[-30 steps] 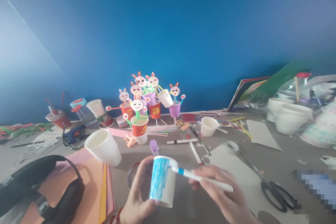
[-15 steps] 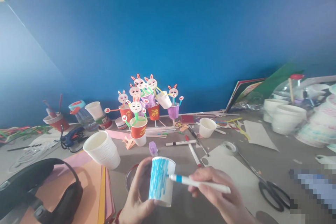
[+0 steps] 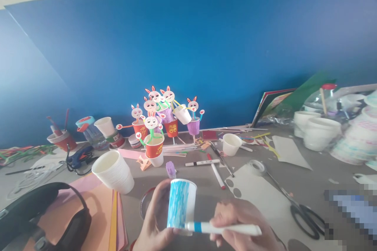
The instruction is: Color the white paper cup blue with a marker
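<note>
My left hand (image 3: 157, 221) is wrapped round a white paper cup (image 3: 180, 204), holding it a little tilted above the table. Blue marker strokes cover most of the cup's visible side; a strip on the right stays white. Between the fingers of my right hand (image 3: 240, 223) is a white marker with a blue band (image 3: 224, 228), its tip against the cup's side near the lower end. Just behind the cup lies a small purple piece (image 3: 170, 170), whose kind I cannot make out.
Rabbit-faced cup figures (image 3: 151, 121) stand at the back. Stacked white cups (image 3: 113, 172) and coloured paper (image 3: 97, 219) lie on the left, beside a black headset-like object (image 3: 73, 219). Scissors (image 3: 304, 219), a tape roll (image 3: 257, 168), a red marker (image 3: 217, 175) and cut white paper (image 3: 259, 192) are on the right.
The marker tip has moved down the cup's side toward its lower end, and the blue area has grown to the right. My left hand keeps its hold on the cup.
</note>
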A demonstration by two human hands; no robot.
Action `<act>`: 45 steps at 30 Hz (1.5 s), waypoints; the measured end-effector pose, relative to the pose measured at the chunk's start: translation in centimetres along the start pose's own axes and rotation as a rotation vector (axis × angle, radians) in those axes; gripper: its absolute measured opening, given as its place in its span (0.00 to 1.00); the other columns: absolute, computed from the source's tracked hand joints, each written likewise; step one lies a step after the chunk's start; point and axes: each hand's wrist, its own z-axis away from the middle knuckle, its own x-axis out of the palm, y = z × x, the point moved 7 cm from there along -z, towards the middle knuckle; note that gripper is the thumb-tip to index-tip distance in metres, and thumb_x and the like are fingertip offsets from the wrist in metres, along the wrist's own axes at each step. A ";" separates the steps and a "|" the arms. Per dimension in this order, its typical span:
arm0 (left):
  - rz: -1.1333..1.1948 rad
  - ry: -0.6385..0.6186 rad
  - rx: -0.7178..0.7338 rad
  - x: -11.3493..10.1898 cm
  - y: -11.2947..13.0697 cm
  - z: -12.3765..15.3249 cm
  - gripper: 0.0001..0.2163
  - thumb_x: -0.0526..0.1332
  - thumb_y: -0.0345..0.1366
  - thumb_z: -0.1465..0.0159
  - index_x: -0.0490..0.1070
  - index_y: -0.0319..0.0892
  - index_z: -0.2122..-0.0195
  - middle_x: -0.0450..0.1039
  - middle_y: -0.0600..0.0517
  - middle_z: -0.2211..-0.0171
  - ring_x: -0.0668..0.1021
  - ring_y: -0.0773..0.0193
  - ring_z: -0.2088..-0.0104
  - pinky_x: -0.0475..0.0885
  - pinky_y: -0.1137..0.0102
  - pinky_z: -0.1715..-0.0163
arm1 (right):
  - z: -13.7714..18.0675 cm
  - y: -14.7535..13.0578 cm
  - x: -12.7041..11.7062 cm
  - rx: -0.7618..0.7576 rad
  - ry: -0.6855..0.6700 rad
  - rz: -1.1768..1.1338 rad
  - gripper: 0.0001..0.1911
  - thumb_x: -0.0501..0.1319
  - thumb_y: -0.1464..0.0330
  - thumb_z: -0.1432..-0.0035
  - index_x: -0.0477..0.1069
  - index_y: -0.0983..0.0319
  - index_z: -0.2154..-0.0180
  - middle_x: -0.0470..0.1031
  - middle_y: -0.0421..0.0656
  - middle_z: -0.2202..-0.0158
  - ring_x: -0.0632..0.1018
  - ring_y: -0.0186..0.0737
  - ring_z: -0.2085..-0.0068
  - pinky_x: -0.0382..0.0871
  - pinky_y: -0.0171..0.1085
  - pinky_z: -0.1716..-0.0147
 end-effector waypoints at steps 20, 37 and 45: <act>0.079 -0.135 -0.010 1.9 0.3 -0.1 0.34 0.70 0.53 0.44 0.64 0.55 0.37 0.74 0.44 0.44 0.72 0.40 0.41 0.68 0.54 0.45 | 1.4 4.9 -1.2 0.298 0.199 -0.321 0.14 0.63 0.56 0.34 0.80 0.53 0.52 0.85 0.47 0.60 0.84 0.45 0.56 0.79 0.42 0.53; -0.212 -0.191 -0.023 2.7 1.1 0.0 0.36 0.71 0.50 0.47 0.60 0.51 0.38 0.63 0.43 0.44 0.72 0.45 0.49 0.67 0.59 0.51 | 0.8 2.3 -1.1 0.237 0.173 0.021 0.14 0.60 0.56 0.33 0.82 0.54 0.57 0.85 0.45 0.68 0.84 0.45 0.66 0.82 0.39 0.64; -0.210 -0.232 -0.079 2.6 0.2 0.4 0.36 0.72 0.45 0.47 0.58 0.50 0.40 0.65 0.43 0.46 0.72 0.46 0.50 0.65 0.58 0.52 | 0.3 2.8 -2.4 0.229 0.171 0.127 0.11 0.59 0.63 0.32 0.81 0.54 0.60 0.84 0.42 0.72 0.84 0.41 0.70 0.80 0.33 0.69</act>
